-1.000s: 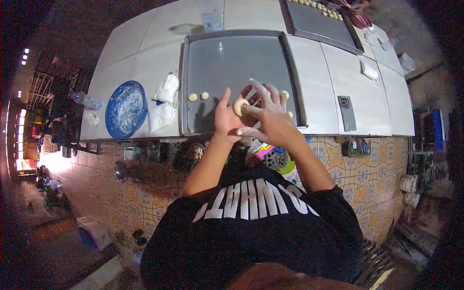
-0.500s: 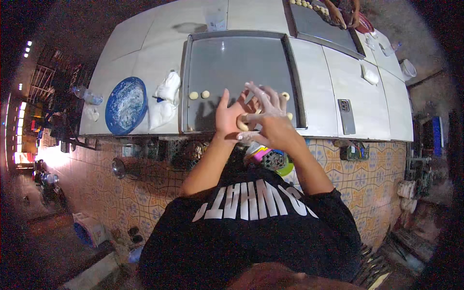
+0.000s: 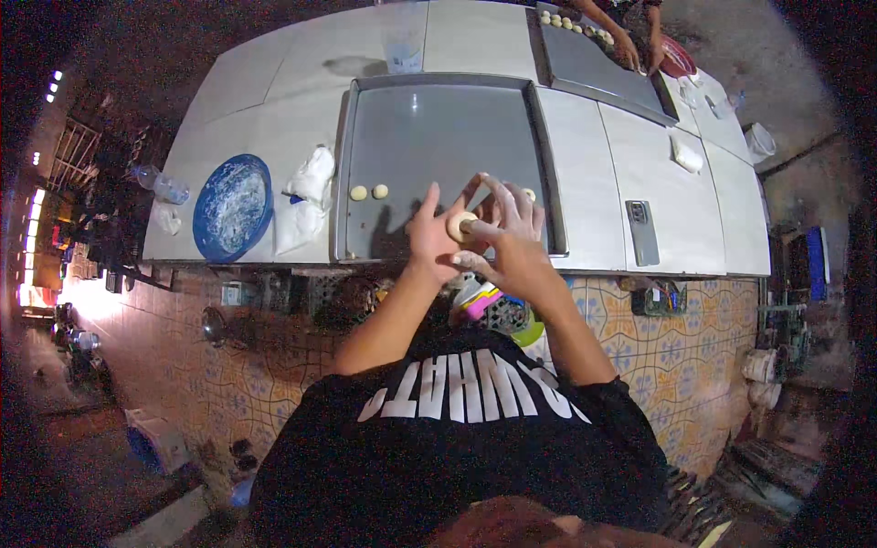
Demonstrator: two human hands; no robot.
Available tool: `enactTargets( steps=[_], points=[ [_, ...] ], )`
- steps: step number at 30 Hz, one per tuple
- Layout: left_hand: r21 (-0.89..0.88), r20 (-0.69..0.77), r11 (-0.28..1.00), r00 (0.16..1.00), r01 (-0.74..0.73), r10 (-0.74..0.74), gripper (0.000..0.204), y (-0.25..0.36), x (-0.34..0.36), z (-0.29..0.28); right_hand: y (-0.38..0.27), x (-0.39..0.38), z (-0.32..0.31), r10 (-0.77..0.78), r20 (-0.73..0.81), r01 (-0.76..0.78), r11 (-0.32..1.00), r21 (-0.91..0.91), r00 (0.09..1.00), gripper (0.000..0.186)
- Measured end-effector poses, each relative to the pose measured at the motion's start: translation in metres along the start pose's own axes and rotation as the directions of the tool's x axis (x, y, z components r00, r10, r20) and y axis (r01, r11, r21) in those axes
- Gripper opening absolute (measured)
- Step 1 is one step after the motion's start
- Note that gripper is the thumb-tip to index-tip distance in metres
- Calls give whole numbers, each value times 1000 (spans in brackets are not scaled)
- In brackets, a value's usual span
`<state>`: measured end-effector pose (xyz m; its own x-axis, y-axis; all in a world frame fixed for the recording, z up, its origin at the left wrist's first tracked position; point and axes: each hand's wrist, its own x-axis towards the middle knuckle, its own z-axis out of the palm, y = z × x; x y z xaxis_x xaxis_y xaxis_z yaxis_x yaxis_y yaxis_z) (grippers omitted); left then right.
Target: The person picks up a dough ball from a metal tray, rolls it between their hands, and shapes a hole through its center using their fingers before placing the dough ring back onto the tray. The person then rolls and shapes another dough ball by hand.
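Observation:
A round, pale dough ball [image 3: 459, 227] rests against the palm of my left hand [image 3: 431, 239], whose thumb stands apart. My right hand [image 3: 516, 236] reaches over from the other side, its thumb or a finger pressing on the dough; flour whitens its fingertips. Both hands are above the near edge of a large grey metal tray [image 3: 438, 123]. On the tray to the left lie two small dough balls [image 3: 380, 192]. Another dough ball [image 3: 530, 194] shows just behind my right hand, which may hide more.
Left of the tray are a plastic bag of white powder [image 3: 306, 201], a blue basin [image 3: 203, 224] dusted with flour, and a clear bottle [image 3: 171, 188]. A phone [image 3: 642, 233] lies at right. Far right, another person's hands [image 3: 639, 57] work over a second tray [image 3: 594, 68].
The dough has turned in my hands and now shows a rounder face. My right fingers have shifted over it. The whole view has tilted slightly.

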<state>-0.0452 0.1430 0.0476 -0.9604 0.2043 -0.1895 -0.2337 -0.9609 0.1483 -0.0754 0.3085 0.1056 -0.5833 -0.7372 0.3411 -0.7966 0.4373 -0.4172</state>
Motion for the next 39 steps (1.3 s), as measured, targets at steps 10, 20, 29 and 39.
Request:
enactTargets(
  steps=[10, 20, 29, 39],
  points=[
    [-6, 75, 998, 995, 59, -58, 70, 1, 4, -1, 2, -14, 3, 54, 79, -58, 997, 51, 995, 50],
    [42, 52, 996, 996, 75, -78, 72, 2, 1, -3, -7, -10, 1, 125, -26, -126, 992, -18, 992, 41],
    [4, 47, 987, 986, 160, -160, 72, -1, 5, -6, -2, -11, 4, 80, -25, -81, 996, -46, 996, 45],
    [42, -12, 985, 986, 169, -168, 69, -6, 9, -12, -1, -22, 7, 87, -43, -85, 995, 44, 995, 43]
  ],
)
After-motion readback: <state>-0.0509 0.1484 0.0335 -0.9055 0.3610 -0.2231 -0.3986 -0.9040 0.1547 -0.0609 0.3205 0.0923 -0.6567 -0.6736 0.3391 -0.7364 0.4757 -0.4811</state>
